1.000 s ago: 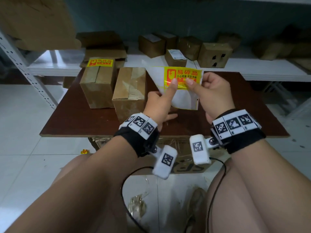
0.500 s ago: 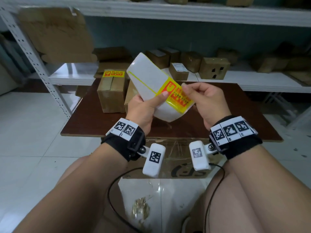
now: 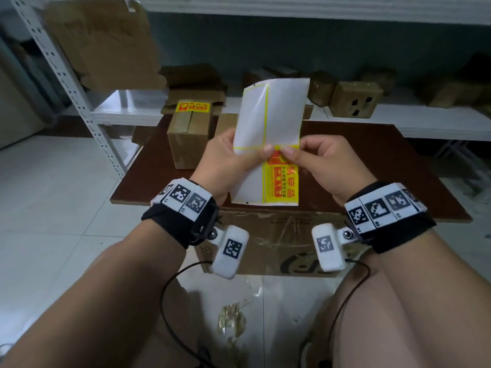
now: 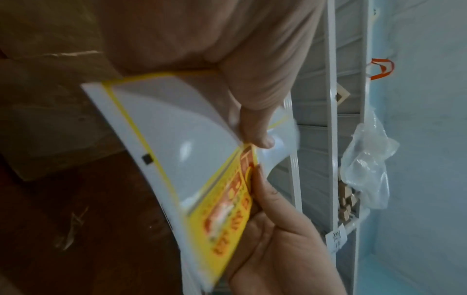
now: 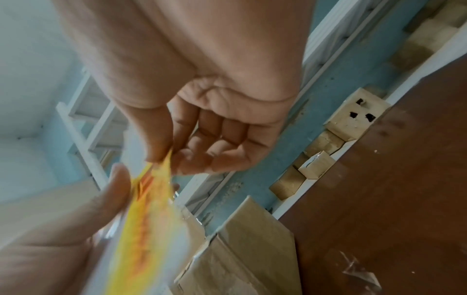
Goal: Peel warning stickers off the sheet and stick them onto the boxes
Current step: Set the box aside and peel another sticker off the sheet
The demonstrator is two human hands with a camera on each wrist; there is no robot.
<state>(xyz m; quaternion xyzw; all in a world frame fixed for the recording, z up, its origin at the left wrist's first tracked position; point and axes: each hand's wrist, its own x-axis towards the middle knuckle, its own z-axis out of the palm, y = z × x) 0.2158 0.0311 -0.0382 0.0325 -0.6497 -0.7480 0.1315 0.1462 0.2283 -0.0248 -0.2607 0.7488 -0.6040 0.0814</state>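
I hold a white backing sheet (image 3: 268,115) upright over the brown table (image 3: 398,168). One yellow warning sticker (image 3: 281,181) sits at its lower right; the other cells are bare with yellow outlines. My left hand (image 3: 261,151) grips the sheet's middle, thumb on the front. My right hand (image 3: 288,152) pinches the sticker's top edge, as the right wrist view shows for the sticker (image 5: 146,219). A cardboard box (image 3: 188,139) with a yellow sticker (image 3: 192,106) on top stands on the table. A second box (image 3: 225,123) is mostly hidden behind the sheet.
Several small cardboard boxes (image 3: 356,100) sit on the white shelf behind the table. A perforated rack upright (image 3: 66,75) stands at the left. A large taped carton (image 3: 279,243) lies under the table's near edge, above my knees.
The sheet has turned from tilted to upright, so the sticker now hangs at its lower right. Both hands have shifted to its middle, and my right fingers now pinch the sticker's top edge.
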